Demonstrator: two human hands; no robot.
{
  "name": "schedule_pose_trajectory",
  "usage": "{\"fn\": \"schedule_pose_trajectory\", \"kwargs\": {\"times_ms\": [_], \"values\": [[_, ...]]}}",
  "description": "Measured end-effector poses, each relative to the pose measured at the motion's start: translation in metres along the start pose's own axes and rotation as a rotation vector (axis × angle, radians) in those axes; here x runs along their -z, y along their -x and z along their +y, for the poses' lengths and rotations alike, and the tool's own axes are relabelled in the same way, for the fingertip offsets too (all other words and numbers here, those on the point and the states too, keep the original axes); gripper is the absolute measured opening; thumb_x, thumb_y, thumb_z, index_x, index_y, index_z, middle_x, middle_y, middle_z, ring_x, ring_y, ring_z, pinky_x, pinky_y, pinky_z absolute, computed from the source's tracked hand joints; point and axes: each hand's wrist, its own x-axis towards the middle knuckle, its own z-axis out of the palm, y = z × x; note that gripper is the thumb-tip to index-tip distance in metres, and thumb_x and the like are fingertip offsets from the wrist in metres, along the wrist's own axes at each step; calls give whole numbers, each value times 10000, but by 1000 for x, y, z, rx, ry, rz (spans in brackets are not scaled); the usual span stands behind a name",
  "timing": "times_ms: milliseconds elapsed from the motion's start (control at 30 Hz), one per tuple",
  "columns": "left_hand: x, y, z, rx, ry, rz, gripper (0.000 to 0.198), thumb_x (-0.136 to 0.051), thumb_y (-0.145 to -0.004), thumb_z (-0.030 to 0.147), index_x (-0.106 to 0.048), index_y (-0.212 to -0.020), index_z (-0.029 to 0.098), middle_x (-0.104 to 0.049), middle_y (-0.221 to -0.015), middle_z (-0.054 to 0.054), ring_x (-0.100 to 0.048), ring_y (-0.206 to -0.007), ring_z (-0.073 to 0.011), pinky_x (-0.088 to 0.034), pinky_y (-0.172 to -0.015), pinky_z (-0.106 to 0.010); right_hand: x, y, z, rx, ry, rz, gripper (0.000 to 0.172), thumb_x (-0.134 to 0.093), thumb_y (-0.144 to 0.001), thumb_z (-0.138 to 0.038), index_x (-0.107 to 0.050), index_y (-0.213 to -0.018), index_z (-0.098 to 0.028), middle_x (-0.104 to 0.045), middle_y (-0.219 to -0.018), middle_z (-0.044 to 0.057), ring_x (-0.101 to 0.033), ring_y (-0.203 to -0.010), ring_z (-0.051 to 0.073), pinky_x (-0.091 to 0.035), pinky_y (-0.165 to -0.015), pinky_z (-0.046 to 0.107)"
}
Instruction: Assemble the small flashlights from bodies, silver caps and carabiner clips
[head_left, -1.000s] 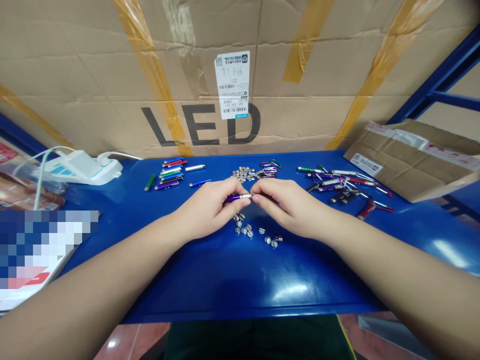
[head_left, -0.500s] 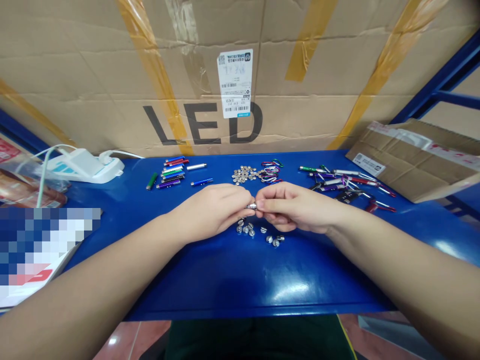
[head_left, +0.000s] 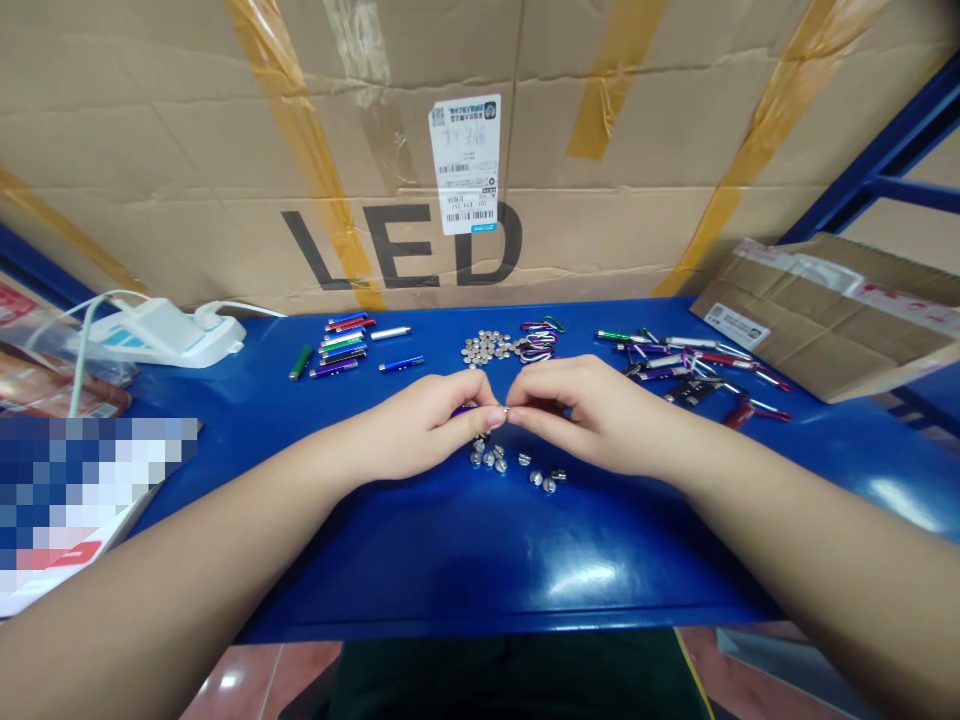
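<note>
A large brown cardboard carton [head_left: 187, 130] fills the view ahead, printed with black letters reading LED, crossed by amber packing tape [head_left: 300, 130] and carrying a white shipping label [head_left: 465, 165]. Below it runs a glossy blue metal table [head_left: 525, 570]. A flat brown cardboard parcel [head_left: 825, 330] lies at its right end, and a white power strip [head_left: 169, 333] sits at its left end beside red-printed plastic packets [head_left: 30, 370]. A pixelated patch covers the lower left corner.

Along the table's far side lie a tidy group of slim multicoloured metal flashlights [head_left: 345, 345], a cluster of round silver button cells [head_left: 484, 348], a small bunch of coloured carabiner clips [head_left: 541, 340], and a looser heap of flashlights with red and silver clips [head_left: 690, 365]. Small silver screw-topped caps [head_left: 510, 468] are scattered just in front of the hands.

The left hand [head_left: 424, 425] and right hand [head_left: 592, 410] meet at the middle of the table, both closed narrowly around a slim purple metal flashlight [head_left: 465, 410]. Its long axis runs roughly sideways between them. The left hand is nearer its purple body, mostly hiding it, while the right hand's fingers pinch at its small silver end.
</note>
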Motion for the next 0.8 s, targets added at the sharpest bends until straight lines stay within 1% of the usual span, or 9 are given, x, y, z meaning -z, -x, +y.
{"fn": "schedule_pose_trajectory", "kwargs": {"times_ms": [100,167,267,400,500,567,600,733,800], "values": [[0,1,2,10,-26,-18,320,-501,-1036,482,-589,-944,189,-697,-851,-10,-647,-755,-147,-490,-682,-256,0,1,-1,107,117,15,242,-535,-1026,-259,-637,-831,-160,-608,-790,37,-536,-732,148,-411,-718,291],[0,2,4,-19,-130,-21,278,-495,-1046,444,-586,-970,193,-702,-849,-6,-656,-740,-147,-472,-659,-250,-1,1,1,67,47,2,232,-550,-1019,-265,-640,-832,-160,-611,-785,34,-535,-728,143,-416,-706,285],[-1,3,4,-135,-361,2,287,-450,-1071,433,-563,-968,190,-698,-818,-12,-661,-682,-154,-427,-592,-253,-3,1,5,-174,-344,-78,233,-643,-970,-356,-620,-832,-169,-561,-709,-11,-487,-617,109,-400,-583,243],[-4,2,0,-434,-650,172,339,-389,-1100,409,-508,-867,194,-658,-715,-3,-637,-616,-157,-393,-560,-270,-8,-2,9,-515,-1054,-224,309,-741,-879,-418,-564,-811,-174,-414,-616,-80,-274,-458,42,-236,-406,175],[-5,0,-3,-533,-767,266,323,-412,-1097,340,-493,-818,199,-624,-666,14,-609,-590,-151,-383,-563,-277,-10,-5,7,-626,-1215,-271,309,-725,-877,-388,-523,-781,-176,-361,-620,-88,-207,-464,33,-176,-389,166],[-6,-1,-4,-473,-749,245,305,-414,-1093,341,-524,-848,196,-638,-690,12,-616,-603,-151,-386,-563,-277,-12,-5,3,-615,-1098,-223,300,-647,-934,-407,-497,-792,-190,-361,-622,-81,-247,-470,49,-219,-405,179],[-6,-1,-5,-420,-716,219,297,-412,-1091,350,-544,-876,194,-647,-707,9,-622,-613,-152,-388,-562,-275,-12,-5,1,-573,-960,-174,293,-598,-968,-413,-495,-802,-194,-378,-624,-73,-289,-482,63,-259,-426,191],[-4,1,0,-221,-514,141,275,-431,-1076,379,-587,-954,188,-651,-742,17,-621,-624,-136,-395,-561,-254,-10,-2,-6,-243,-215,-7,300,-482,-1044,-358,-514,-798,-189,-504,-703,-12,-451,-634,124,-372,-598,265],[-2,2,3,-164,-419,136,250,-463,-1062,378,-589,-953,191,-638,-735,32,-598,-605,-117,-394,-560,-235,-8,0,-7,-97,-17,-6,281,-452,-1056,-323,-529,-825,-182,-552,-768,14,-479,-694,142,-384,-667,293]]}}
